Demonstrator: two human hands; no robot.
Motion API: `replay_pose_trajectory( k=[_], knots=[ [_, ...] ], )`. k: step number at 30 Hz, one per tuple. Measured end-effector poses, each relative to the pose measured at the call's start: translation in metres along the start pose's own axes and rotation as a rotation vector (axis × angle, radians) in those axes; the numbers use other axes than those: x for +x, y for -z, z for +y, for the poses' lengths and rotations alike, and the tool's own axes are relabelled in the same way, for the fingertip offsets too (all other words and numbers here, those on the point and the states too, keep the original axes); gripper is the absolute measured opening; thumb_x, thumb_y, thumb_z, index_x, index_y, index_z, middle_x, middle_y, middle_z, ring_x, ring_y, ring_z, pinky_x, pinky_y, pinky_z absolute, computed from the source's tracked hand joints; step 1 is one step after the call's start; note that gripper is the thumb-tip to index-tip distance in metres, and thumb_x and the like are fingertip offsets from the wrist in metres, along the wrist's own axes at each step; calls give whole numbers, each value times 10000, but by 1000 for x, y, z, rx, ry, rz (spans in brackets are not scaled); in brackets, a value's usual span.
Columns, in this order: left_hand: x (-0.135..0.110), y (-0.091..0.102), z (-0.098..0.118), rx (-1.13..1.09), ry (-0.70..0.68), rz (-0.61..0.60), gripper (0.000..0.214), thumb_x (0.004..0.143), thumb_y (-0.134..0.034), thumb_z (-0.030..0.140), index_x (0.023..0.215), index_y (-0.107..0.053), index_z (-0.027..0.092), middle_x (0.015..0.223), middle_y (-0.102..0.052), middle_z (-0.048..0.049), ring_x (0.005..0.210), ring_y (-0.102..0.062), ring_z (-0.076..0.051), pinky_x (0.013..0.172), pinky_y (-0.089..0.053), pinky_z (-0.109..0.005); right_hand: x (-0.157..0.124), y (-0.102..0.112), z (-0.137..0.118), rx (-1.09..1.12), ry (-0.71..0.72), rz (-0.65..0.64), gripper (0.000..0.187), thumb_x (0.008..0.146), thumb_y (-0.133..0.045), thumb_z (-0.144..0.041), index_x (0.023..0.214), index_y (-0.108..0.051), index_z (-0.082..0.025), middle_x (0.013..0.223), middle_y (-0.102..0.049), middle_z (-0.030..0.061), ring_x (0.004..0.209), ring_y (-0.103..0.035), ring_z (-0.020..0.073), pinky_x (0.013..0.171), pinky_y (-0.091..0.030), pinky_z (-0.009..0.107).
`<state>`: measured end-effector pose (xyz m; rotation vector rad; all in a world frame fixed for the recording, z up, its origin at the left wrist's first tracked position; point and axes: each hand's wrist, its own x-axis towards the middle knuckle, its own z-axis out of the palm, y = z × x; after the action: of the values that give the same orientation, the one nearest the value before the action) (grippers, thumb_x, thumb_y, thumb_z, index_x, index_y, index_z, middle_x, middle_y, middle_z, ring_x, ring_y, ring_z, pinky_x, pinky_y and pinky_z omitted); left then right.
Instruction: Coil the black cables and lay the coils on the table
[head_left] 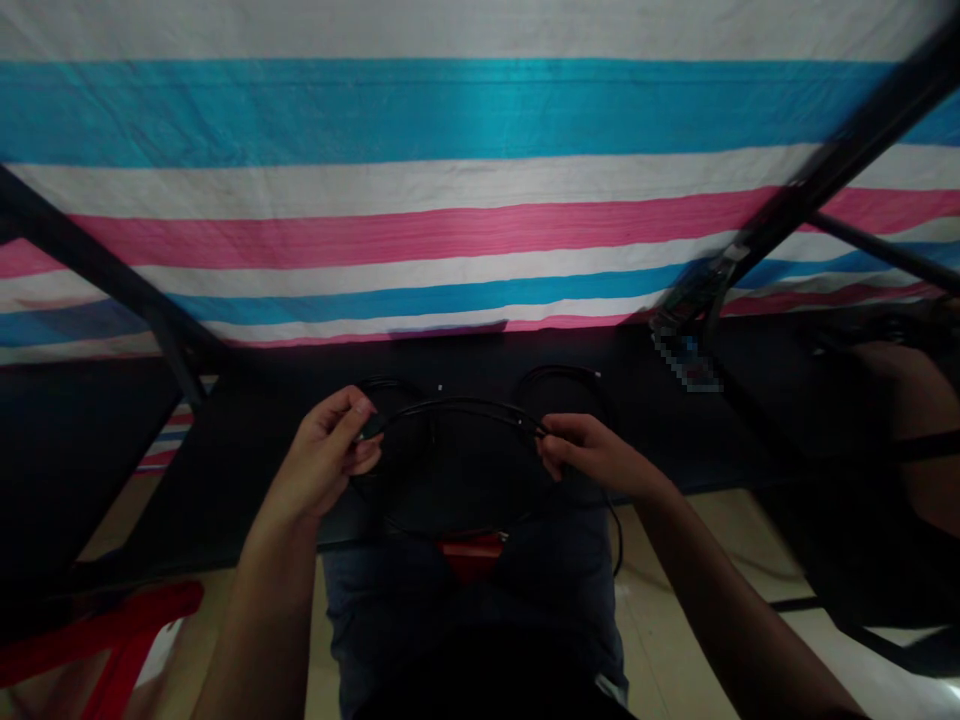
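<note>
A black cable (465, 403) arcs between my two hands above the dark tabletop. At its left end my left hand (337, 440) is closed, pinching the cable between thumb and fingers. My right hand (577, 445) grips the other side of the arc, where two strands run close together. Below the hands a strand hangs over the table's front edge. Behind my left hand lies a coil of black cable (386, 382), and another black cable coil (562, 370) with a light tip rests behind my right hand. Dark on dark, the strands are hard to trace.
The black table (465, 355) meets a striped plastic sheet (480, 110) at the back. Dark metal bars (847, 150) slant at both sides. A clear plastic bag (686, 320) hangs at the right. Another person's arm (915, 400) is at far right; a red stool (97, 640) stands lower left.
</note>
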<state>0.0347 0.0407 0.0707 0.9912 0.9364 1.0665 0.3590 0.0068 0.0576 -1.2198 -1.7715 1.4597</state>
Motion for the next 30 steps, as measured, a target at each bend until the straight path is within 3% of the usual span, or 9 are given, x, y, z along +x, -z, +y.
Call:
replay_pose_trajectory(
  k=[2,5,8,12,15,18,23,27,30],
  knots=[
    [-3,4,-6,9,82,-39,372,832,-772,466,804,-511,203,542,-489,81,386,-354,-40,399,-253,-134,-2,-2,6,41,2,92,485,962,-490,-628,752,-527,-193,591,-481,-40,538,-429,111,533,-328,250],
    [-5,0,-19,112,208,-157,329,862,-725,476,950,-587,190,690,-655,-11,487,-563,-116,469,-444,-215,2,-4,0,-63,-5,220,449,987,-466,-575,731,-495,-207,590,-399,-61,521,-361,104,509,-274,251],
    [-4,-13,-28,222,252,-263,420,898,-653,536,1084,-637,159,765,-696,-61,589,-638,-159,552,-512,-262,10,-5,-18,-278,-6,158,394,992,-488,-471,709,-510,-199,634,-450,-40,573,-402,112,549,-297,260],
    [-4,-41,-28,194,293,-355,444,889,-640,594,950,-655,155,584,-465,63,442,-378,-68,410,-307,-165,19,-19,-45,-462,48,-34,350,991,-514,-376,697,-532,-186,644,-503,-33,611,-443,114,583,-292,269],
    [-4,-48,-16,102,289,-435,414,849,-709,562,831,-655,152,543,-332,98,426,-212,-46,375,-199,-151,20,-30,-53,-443,103,-67,326,999,-520,-369,737,-552,-179,661,-512,-40,614,-441,106,582,-289,261],
    [-4,-28,2,20,245,-389,358,829,-749,495,784,-688,145,507,-291,96,406,-180,-39,358,-181,-149,11,-29,-43,-337,71,-28,307,991,-544,-418,805,-584,-176,683,-521,-41,623,-447,108,582,-318,249],
    [-11,25,17,-52,204,-106,251,800,-754,393,753,-729,148,477,-291,74,365,-208,-45,325,-224,-158,-13,-25,-1,-79,-64,24,341,984,-541,-478,849,-606,-172,795,-603,11,738,-553,145,698,-438,272],
    [-17,42,14,-42,95,-53,284,708,-846,410,731,-732,152,472,-314,75,362,-229,-43,317,-239,-162,-27,-48,25,24,-126,15,312,987,-545,-479,909,-590,-180,812,-610,12,760,-570,154,710,-455,278],
    [-18,49,17,-93,-34,21,183,748,-810,336,753,-723,175,465,-372,60,361,-282,-58,330,-271,-165,-33,-68,39,-10,-170,-28,318,1014,-501,-436,848,-587,-179,708,-564,-18,677,-529,136,656,-416,262]
  ],
)
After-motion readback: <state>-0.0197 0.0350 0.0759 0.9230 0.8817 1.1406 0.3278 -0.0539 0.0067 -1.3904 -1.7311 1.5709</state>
